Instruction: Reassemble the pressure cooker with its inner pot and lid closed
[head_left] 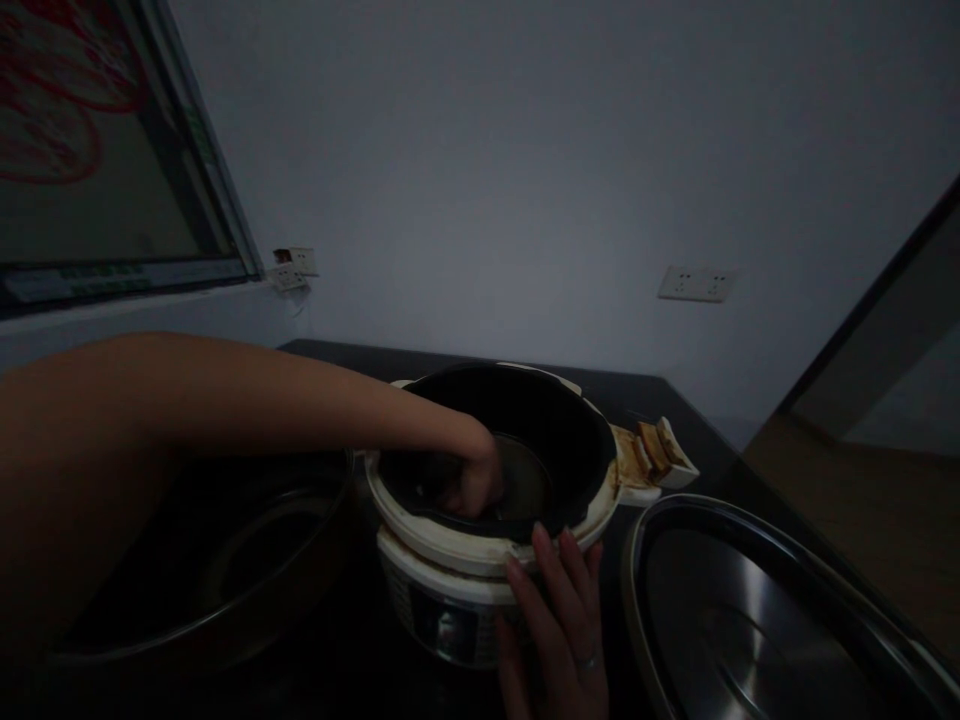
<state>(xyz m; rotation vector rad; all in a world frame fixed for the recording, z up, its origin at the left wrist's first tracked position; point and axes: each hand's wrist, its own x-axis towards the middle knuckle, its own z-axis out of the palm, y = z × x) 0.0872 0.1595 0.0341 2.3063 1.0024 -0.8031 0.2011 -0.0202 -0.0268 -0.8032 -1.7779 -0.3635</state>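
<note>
An electric pressure cooker point(450, 545) with a cream rim and a dark front panel stands on the black counter, its top uncovered. Inside it sits a dark inner pot point(555, 415). My left hand point(476, 485) reaches down into that pot from the left, fingers curled near the bottom. Shadow hides its fingertips and whatever they hold. Against the cooker's front right side rests my right hand point(555, 620), its fingers stretched out up to the rim and the thumb apart; a ring shows on one finger.
At the left, partly under my forearm, is a wide dark pan point(225, 610). A large round metal lid or tray point(750, 610) lies at the right. The cooker's stained hinge bracket point(652, 455) sticks out to the right. Wall sockets point(696, 284) are behind.
</note>
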